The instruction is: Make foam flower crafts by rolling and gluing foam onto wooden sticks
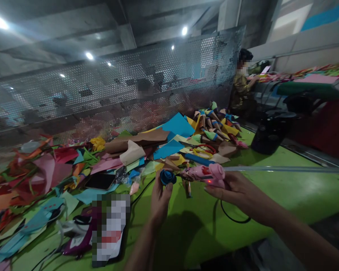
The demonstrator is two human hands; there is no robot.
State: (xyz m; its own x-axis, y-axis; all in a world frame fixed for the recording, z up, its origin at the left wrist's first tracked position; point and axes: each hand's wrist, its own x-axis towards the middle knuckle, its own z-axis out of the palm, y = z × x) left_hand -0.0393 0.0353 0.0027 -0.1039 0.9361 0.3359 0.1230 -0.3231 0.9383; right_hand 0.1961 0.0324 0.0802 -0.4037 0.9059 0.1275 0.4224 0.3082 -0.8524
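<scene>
Colored paper scraps (49, 169) on the L, then L hand (159, 201) pinching a blue flower (168, 177) over the green table (293, 192), pink glue gun (207, 173) tip rt by it, R hand (240, 192) gripping the gun, black bucket (271, 131) beyond.

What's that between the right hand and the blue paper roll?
A pink glue gun, held by the right hand, its tip toward the blue paper roll, seen in the head view.
</scene>
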